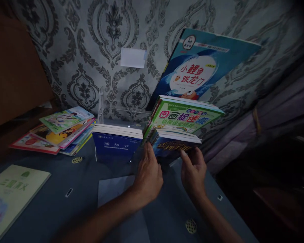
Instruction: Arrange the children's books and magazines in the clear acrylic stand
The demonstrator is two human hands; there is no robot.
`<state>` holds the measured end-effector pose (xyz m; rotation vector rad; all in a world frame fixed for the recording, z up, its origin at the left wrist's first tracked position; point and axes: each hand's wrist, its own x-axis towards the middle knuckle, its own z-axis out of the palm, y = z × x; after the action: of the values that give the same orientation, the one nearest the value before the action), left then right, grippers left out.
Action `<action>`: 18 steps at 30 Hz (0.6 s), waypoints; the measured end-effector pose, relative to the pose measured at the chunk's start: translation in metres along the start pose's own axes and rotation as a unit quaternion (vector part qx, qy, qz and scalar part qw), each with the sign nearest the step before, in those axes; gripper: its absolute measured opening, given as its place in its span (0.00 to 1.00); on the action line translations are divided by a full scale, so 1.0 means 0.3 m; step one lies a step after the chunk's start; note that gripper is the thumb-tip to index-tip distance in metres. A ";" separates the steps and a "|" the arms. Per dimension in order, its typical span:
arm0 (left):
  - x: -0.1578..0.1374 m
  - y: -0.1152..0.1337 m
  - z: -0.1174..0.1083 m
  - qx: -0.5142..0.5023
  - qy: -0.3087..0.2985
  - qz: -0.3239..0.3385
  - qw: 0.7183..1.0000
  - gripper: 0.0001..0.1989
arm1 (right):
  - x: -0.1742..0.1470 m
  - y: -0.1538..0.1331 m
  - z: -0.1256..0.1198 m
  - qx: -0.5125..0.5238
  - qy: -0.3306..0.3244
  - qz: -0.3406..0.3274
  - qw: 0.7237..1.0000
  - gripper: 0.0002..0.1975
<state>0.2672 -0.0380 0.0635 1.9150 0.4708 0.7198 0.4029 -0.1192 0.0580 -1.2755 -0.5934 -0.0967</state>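
A small stack of dark blue books [171, 145] with gold lettering stands upright between my two hands. My left hand [149, 173] has its fingers closed at the lower left edge. My right hand [194, 170] grips the right side, thumb on the front cover and fingers curled round the edge. Just behind stand green books [184, 116] with colourful lettering, and a tall blue picture book [192, 67] rises at the back. Left of my hands, blue notice booklets [118, 143] stand upright in a clear rack [101, 104]. The rack's lower right part is mostly hidden.
A loose pile of children's books [63, 126] lies at the left. A pale green book [12, 192] is flat near the front left. White paper [114, 189] lies partly under my left arm. Patterned wallpaper [114, 27] backs the table, with a purple curtain [235, 135] at right.
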 end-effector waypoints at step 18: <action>-0.075 0.057 -0.419 0.297 0.072 0.324 0.895 0.25 | -0.091 -0.169 0.044 -0.212 -0.019 -0.275 0.938 0.19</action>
<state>0.1672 0.0256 0.1139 2.6520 0.1248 1.2620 0.3555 -0.1295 0.0915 -1.4928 -0.9901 -0.6977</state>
